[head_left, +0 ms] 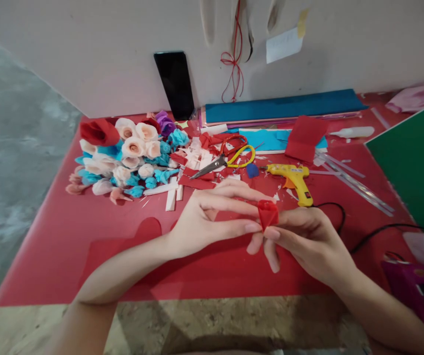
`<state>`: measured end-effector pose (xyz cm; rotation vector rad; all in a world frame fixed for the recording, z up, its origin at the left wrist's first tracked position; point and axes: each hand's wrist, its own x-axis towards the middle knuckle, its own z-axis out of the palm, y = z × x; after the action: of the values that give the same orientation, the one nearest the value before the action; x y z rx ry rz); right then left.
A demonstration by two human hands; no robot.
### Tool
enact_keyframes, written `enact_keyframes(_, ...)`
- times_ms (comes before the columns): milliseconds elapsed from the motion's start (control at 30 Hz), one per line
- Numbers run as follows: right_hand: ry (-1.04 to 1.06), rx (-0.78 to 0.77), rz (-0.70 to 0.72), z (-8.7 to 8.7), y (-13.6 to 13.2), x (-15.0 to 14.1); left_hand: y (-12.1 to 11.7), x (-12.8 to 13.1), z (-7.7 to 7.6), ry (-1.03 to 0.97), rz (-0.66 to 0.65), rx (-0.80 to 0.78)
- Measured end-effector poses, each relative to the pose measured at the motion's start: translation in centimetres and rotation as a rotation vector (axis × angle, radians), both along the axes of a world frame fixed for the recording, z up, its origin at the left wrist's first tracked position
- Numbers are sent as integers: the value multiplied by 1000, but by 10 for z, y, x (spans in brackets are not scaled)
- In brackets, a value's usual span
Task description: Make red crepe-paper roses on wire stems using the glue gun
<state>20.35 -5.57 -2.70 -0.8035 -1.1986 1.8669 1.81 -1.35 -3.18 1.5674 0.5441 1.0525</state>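
Between my two hands is a small rolled red crepe paper flower [268, 215], cone-shaped with a wide open top. My left hand [215, 212] pinches it from the left, thumb near the narrow base and fingers stretched along its side. My right hand [304, 241] grips the base between thumb and forefinger, its other fingers curled beneath. Just beyond the hands lie scissors [230, 158] with red and yellow handles. A yellow hot glue gun [292, 180] rests on its side behind my right hand.
Paper flowers [130, 158] in white, blue, red and purple pile up at the left. A phone [175, 84] leans on the wall. Behind the scraps lie folded blue paper [282, 107], red paper [306, 138], a white glue bottle [354, 132] and clear glue sticks [356, 182]. A green board [415, 162] stands right.
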Motion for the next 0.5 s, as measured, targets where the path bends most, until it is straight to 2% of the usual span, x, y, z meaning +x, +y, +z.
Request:
enact_keyframes(267, -29, 1, -1, 2, 3, -4, -3, 2, -3, -34, 40, -39)
enact_keyframes(500, -69, 24, -24, 7, 3, -4, -1, 1, -4, -49, 31, 40)
